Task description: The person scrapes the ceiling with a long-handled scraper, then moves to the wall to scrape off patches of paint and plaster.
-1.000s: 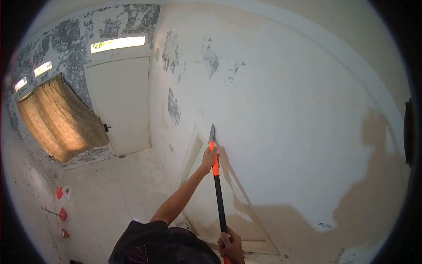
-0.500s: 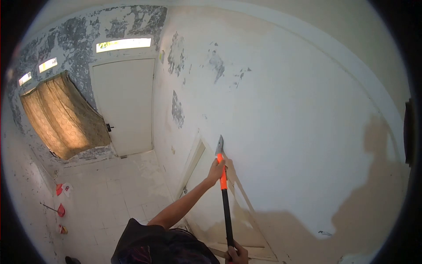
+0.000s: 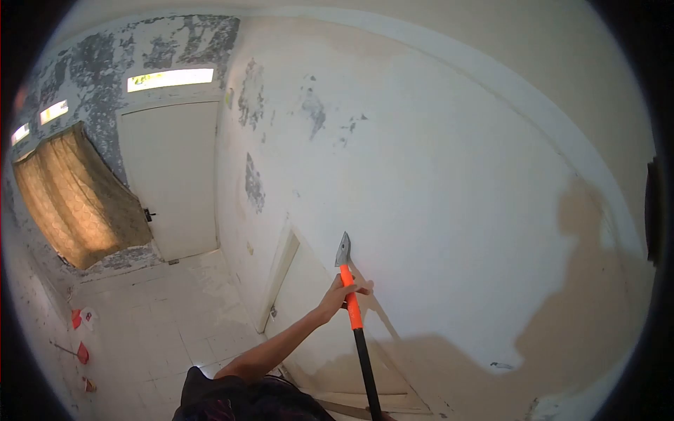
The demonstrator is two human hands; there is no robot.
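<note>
My left hand (image 3: 338,297) is wrapped around the orange neck of a long-handled scraper (image 3: 359,338), with a finger or thumb stuck out to the right. The grey metal blade (image 3: 342,249) points up, close in front of the white wall (image 3: 449,175), and casts a thin shadow on it. From the orange part, the black handle runs down past the lower edge of the view. My right hand is out of view.
Grey bare patches (image 3: 314,112) mark the wall. Below the blade is a pale door (image 3: 309,309) in its frame. Another door (image 3: 172,175) and a brown curtain (image 3: 84,200) are at the far left. Red items, including a dustpan (image 3: 83,352), lie on the tiled floor (image 3: 151,323).
The view has turned right. On the wall, the blade has shifted right and slightly down, showing more of its flat side. My right hand has dropped out of view at the bottom.
</note>
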